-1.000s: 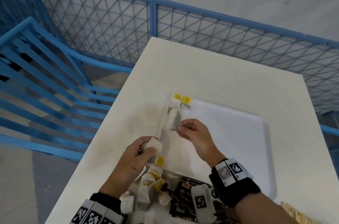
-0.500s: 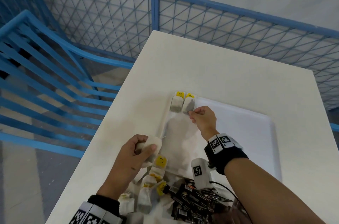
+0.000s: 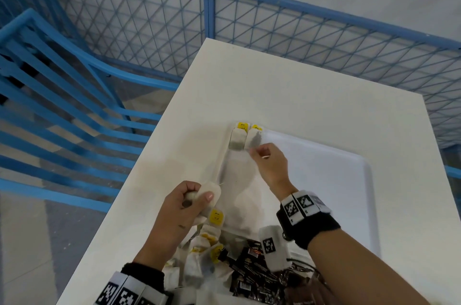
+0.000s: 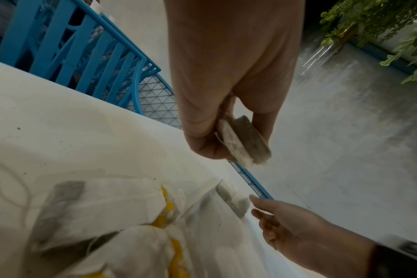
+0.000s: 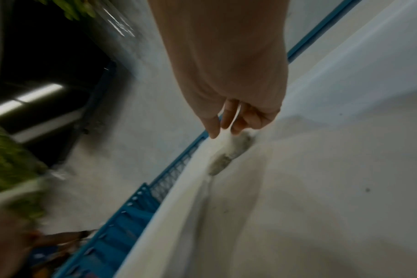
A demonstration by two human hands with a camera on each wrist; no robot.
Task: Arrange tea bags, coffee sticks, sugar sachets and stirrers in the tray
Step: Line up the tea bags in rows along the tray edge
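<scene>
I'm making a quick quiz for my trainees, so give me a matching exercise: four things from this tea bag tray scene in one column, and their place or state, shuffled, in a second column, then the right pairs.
Things
1. left hand
2. right hand
3. two placed tea bags
4. dark coffee sticks

Places or states
A. side by side in the far left corner of the tray
B. heaped at the near edge, beside loose tea bags
C. grips a tea bag above the table
D. fingertips at the tea bag on the right of the pair

Pairs: 1-C, 2-D, 3-A, 4-B
</scene>
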